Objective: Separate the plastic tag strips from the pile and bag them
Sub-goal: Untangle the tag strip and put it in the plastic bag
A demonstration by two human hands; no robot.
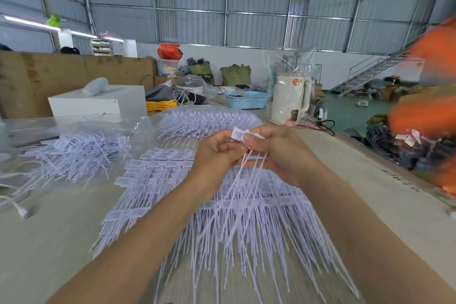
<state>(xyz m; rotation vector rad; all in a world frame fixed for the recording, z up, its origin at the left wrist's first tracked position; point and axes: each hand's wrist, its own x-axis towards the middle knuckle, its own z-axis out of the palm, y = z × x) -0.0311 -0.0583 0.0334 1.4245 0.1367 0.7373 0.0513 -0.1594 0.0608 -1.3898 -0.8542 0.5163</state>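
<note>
Left hand and right hand both pinching a few tag strips, tails hanging over the pile on the table, bagged strips behind

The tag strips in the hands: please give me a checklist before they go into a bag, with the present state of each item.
1. Both hands, left hand and right hand, grip the held strips: ok.
2. Label heads gathered at the fingers: ok.
3. Tails free of the pile: cannot tell, they hang over it.
4. Open bag within reach: cannot tell; clear bagged bundles lie behind.
5. Strip count: cannot tell, blurred.
</note>
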